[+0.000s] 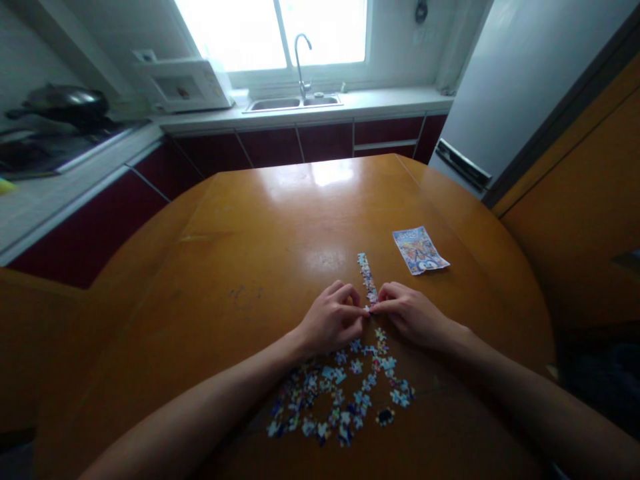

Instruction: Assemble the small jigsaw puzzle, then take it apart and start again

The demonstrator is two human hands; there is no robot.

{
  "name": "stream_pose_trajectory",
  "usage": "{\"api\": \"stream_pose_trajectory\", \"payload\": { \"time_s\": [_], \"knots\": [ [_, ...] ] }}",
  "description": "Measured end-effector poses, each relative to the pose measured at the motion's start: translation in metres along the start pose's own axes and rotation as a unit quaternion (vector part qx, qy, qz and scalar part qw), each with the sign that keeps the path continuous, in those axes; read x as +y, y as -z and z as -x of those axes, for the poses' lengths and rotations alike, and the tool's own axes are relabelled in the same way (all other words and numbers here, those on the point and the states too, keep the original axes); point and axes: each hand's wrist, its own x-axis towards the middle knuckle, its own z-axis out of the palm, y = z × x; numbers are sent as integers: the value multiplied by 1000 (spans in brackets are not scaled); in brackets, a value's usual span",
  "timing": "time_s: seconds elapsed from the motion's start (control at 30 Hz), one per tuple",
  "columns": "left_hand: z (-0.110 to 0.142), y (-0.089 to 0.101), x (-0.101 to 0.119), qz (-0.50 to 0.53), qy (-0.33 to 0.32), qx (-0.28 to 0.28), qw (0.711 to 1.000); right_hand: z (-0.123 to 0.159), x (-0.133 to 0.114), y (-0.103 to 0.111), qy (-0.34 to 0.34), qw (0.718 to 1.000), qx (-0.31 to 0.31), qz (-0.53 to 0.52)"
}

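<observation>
A narrow strip of joined jigsaw puzzle pieces runs away from me on the wooden table. At its near end, my left hand has its fingers closed around a small puzzle piece, with the index fingertip on it. From the other side my right hand touches the strip's end with thumb and index finger, its other fingers curled in. The fingertips of both hands nearly meet there and partly cover the pieces. Many loose puzzle pieces lie scattered just below my hands, some hidden by my left forearm.
A crumpled printed sheet lies right of the strip on the round-ended table. Beyond stand a counter with a sink, a white microwave and a pan on the stove. A fridge is at the right.
</observation>
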Motion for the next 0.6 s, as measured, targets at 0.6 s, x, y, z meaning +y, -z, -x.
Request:
{"api": "stream_pose_trajectory", "payload": {
  "time_s": [0.6],
  "knots": [
    [-4,4,-6,88,85,32,992,0,1,2,-25,998,44,-31]
  ]
}}
